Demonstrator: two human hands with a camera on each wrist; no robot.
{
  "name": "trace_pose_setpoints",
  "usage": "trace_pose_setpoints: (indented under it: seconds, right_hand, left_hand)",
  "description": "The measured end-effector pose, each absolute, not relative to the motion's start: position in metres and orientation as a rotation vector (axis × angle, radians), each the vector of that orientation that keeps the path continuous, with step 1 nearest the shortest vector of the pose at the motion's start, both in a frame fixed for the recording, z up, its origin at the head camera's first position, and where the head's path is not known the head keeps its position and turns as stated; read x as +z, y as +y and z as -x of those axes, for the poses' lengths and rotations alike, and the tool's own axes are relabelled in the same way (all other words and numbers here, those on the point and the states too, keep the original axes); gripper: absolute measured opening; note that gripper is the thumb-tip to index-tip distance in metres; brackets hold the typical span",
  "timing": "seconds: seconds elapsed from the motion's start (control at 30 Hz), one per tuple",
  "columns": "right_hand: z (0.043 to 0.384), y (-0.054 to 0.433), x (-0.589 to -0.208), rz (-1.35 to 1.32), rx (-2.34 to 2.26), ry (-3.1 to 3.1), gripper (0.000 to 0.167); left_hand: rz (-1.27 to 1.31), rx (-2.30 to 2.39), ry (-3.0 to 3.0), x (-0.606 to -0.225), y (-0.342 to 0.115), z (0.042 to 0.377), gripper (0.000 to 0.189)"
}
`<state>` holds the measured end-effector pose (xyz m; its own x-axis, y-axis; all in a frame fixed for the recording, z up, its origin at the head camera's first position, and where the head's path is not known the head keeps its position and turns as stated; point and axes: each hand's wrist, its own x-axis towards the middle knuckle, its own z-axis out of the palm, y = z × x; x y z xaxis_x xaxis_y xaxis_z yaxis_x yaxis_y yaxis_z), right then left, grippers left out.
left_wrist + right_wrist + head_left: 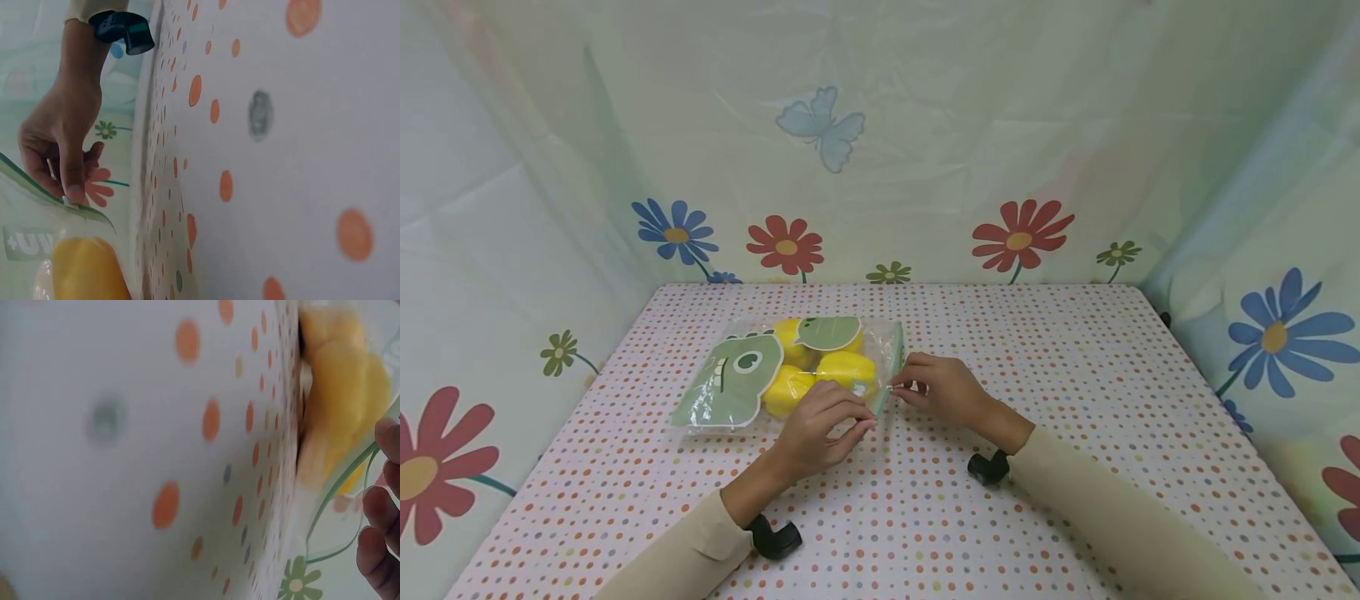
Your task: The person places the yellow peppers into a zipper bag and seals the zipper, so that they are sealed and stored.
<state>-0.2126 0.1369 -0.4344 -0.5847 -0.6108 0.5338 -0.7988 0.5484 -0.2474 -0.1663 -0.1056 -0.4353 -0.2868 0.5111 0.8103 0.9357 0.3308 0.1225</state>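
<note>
A clear zip bag (718,392) with a green dinosaur print lies flat, its green-edged mouth toward the right. Inside are several yellow, lobed things that look like bell peppers (846,367). My right hand (951,390) pinches the small white zip slider (70,201) between thumb and forefinger, partway along the mouth. At the near end of that mouth, my left hand (823,423) grips the bag's edge with thumb and fingertips. In the right wrist view, the green strips (342,481) of the mouth stand apart in a narrow loop beside some fingertips (380,506).
The table (925,517) wears a white cloth with coloured dots. Hanging sheets printed with flowers and a butterfly (823,125) enclose its back and sides. A black wrist camera (773,537) sits under the left sleeve, another black camera (988,468) under the right.
</note>
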Motion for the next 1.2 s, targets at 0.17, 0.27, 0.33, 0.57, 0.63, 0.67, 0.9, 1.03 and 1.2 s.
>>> trace_pose_setpoints:
  seconds: [0.17, 0.27, 0.33, 0.57, 0.63, 0.67, 0.9, 1.03, 1.2]
  right_hand:
    - [0.224, 0.139, -0.434, -1.116, 0.589, -2.509, 0.012]
    - [0.232, 0.138, -0.433, -1.113, 0.535, -2.544, 0.011]
    - [0.237, 0.138, -0.431, -1.125, 0.509, -2.552, 0.011]
    - [0.256, 0.136, -0.429, -1.14, 0.454, -2.591, 0.009]
    - [0.262, 0.136, -0.429, -1.13, 0.438, -2.612, 0.009]
    - [0.264, 0.136, -0.43, -1.125, 0.429, -2.623, 0.009]
    - [0.282, 0.133, -0.432, -1.098, 0.32, -2.669, 0.006]
    - [0.292, 0.131, -0.432, -1.06, 0.265, -2.719, 0.007]
    - [0.304, 0.129, -0.429, -1.045, 0.185, -2.761, 0.006]
  left_hand:
    - [1.272, -0.806, -1.916, -0.435, -0.106, 0.166, 0.013]
    - [1.269, -0.809, -1.92, -0.436, -0.106, 0.166, 0.014]
    - [1.266, -0.803, -1.923, -0.436, -0.106, 0.166, 0.015]
    - [1.266, -0.795, -1.92, -0.435, -0.105, 0.167, 0.014]
    - [1.266, -0.798, -1.917, -0.435, -0.105, 0.167, 0.014]
    - [1.266, -0.801, -1.916, -0.435, -0.105, 0.168, 0.014]
    - [1.264, -0.814, -1.907, -0.436, -0.103, 0.167, 0.015]
    - [1.257, -0.81, -1.909, -0.436, -0.104, 0.167, 0.016]
    - [1.259, -0.812, -1.905, -0.436, -0.104, 0.168, 0.013]
